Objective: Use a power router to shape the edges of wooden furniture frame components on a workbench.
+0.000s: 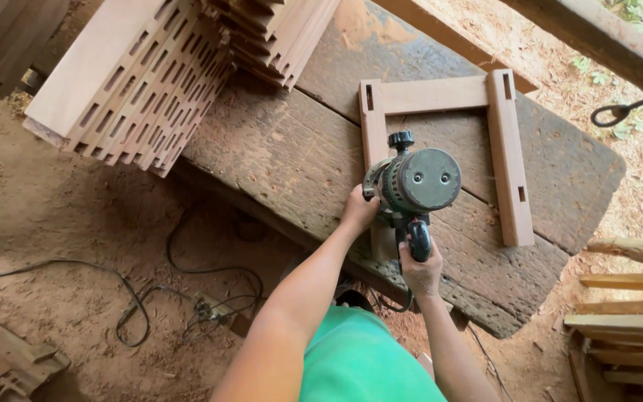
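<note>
A dark round-bodied power tool (418,180) stands on the left rail of a U-shaped wooden frame (506,152). The frame lies flat on a rough plank workbench (284,149). My left hand (357,210) grips the tool's side near its base. My right hand (420,268) is closed around the black rear handle (419,240). A small black knob (401,139) sticks out at the tool's far side. The frame's rails have small rectangular mortise slots.
Stacks of slotted wooden rails (143,82) lean across the bench's far left. Black power cables (187,298) snake over the dirt floor. Planks (626,320) are stacked at the right. A wire hook (619,113) hangs at the upper right.
</note>
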